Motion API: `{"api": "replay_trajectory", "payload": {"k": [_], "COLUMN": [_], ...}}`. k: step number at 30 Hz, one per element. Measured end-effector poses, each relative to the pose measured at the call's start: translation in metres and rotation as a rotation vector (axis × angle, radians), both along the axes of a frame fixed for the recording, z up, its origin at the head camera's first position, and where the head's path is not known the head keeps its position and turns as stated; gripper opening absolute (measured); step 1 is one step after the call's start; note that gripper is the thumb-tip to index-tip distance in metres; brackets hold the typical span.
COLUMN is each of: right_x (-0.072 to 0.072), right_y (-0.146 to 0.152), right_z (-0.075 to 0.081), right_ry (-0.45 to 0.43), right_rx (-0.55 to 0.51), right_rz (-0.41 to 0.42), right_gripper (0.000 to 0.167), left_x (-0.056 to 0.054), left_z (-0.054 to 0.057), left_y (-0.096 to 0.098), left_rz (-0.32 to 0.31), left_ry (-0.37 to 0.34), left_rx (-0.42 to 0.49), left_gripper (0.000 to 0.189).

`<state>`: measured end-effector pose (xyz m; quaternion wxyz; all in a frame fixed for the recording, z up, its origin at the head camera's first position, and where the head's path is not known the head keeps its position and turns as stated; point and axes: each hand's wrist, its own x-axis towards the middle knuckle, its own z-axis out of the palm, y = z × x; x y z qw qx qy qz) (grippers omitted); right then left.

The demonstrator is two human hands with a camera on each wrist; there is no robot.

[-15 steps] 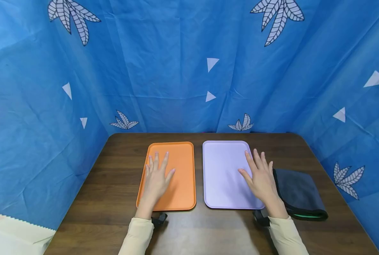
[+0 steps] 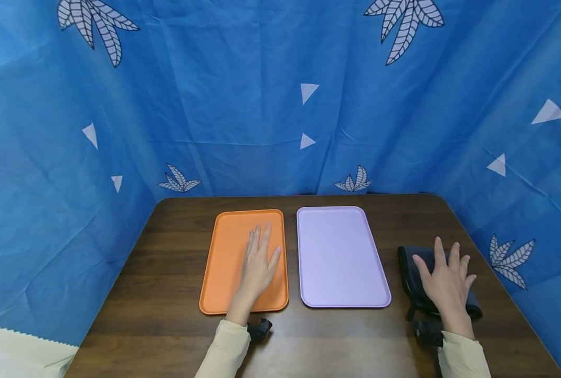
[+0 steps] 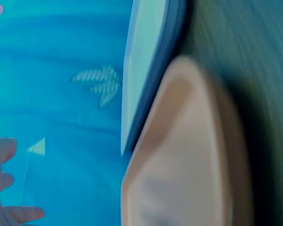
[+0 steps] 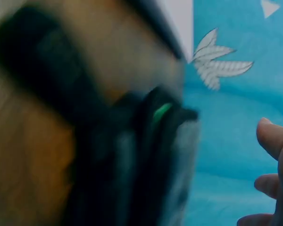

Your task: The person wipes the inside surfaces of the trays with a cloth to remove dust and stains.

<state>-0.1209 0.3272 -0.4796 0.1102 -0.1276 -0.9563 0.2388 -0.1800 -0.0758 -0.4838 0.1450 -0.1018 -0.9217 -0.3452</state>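
My right hand (image 2: 446, 283), fingers spread, is over the dark grey folded cloth (image 2: 410, 275) at the table's right side; whether it touches the cloth cannot be told. In the right wrist view the cloth (image 4: 179, 165) looks blurred, with a black border and a bit of green, and the fingertips (image 4: 271, 136) show apart from it. My left hand (image 2: 256, 270) is above the orange tray (image 2: 223, 262), its fingers extended and nothing held. The left wrist view has the orange tray (image 3: 179, 179) close up, with fingers (image 3: 21, 213) at the lower left.
A lilac tray (image 2: 339, 257) lies between the orange tray and the cloth. All rest on a dark wooden table (image 2: 171, 252). A blue curtain (image 2: 242, 105) with white leaves and triangles stands around the back and sides.
My right hand has moved right, from the lilac tray's right edge to over the cloth. The left hand has shifted right above the orange tray. The head view has turned slightly.
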Motion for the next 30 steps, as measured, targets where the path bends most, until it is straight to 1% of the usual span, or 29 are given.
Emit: {"api": "replay_trajectory", "payload": {"k": [4,7,10,13,15,18,21,24,27,30], "right_x": [0.0,-0.002,-0.003,-0.005,-0.007,-0.008,-0.008,-0.007,-0.006,-0.007], "right_y": [0.015,0.021,0.023,0.024,0.024,0.023,0.023,0.022,0.02,0.017], "right_z": [-0.01,-0.017,-0.023,-0.027,-0.029,-0.032,-0.034,-0.035,-0.037,-0.039], "right_ry": [-0.134,-0.209,-0.274,-0.314,-0.324,-0.324,-0.322,-0.325,-0.327,-0.321], "right_rx": [-0.029,-0.062,-0.07,-0.06,-0.059,-0.067,-0.074,-0.067,-0.059,-0.053], "right_rz": [-0.031,-0.036,-0.035,-0.044,-0.055,-0.077,-0.096,-0.105,-0.104,-0.105], "right_gripper": [0.086,0.091,0.097,0.102,0.104,0.106,0.107,0.108,0.109,0.11], "left_x": [-0.001,-0.002,-0.005,-0.01,-0.014,-0.019,-0.024,-0.028,-0.03,-0.034], "left_z": [-0.003,-0.007,-0.01,-0.014,-0.016,-0.022,-0.029,-0.038,-0.045,-0.05], "left_y": [0.025,0.044,0.06,0.074,0.08,0.089,0.094,0.098,0.101,0.102], "left_rz": [-0.032,-0.048,-0.041,-0.016,0.006,0.05,0.089,0.124,0.155,0.186], "left_ry": [-0.007,-0.016,-0.026,-0.035,-0.049,-0.071,-0.084,-0.072,-0.058,-0.026], "left_rx": [0.054,0.101,0.154,0.223,0.271,0.318,0.342,0.352,0.333,0.256], "left_gripper": [0.063,0.061,0.061,0.06,0.06,0.059,0.058,0.057,0.058,0.059]}}
